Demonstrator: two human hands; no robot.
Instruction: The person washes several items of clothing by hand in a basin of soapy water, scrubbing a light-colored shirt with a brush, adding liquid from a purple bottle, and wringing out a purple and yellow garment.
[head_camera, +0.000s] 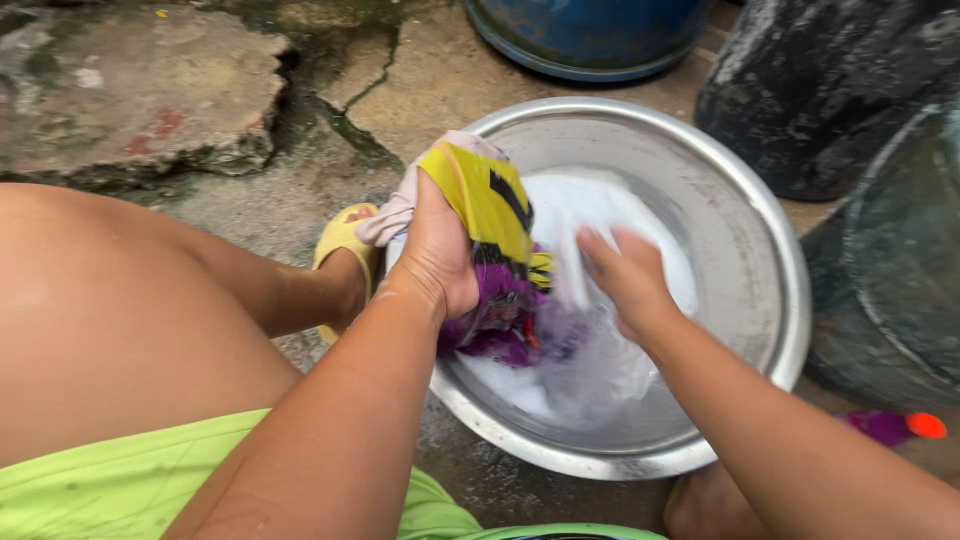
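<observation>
- Gripping a bunched yellow, purple and pale pink wet cloth (490, 230), left hand (437, 255) is clamped on it over near-left rim of the round shiny metal basin (760, 260).
- Right hand (628, 280), blurred, fingers curled onto the cloth's purple part in white suds (600, 210); grip unclear.
- Judgement: rub w/ cloth low over suds, basin steady on the cracked concrete floor (400, 90).
- Blue drum (590, 35) beyond far rim.

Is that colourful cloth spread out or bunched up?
Bunched up: the yellow, purple and pink cloth is crumpled in the left hand over the metal basin.
</observation>
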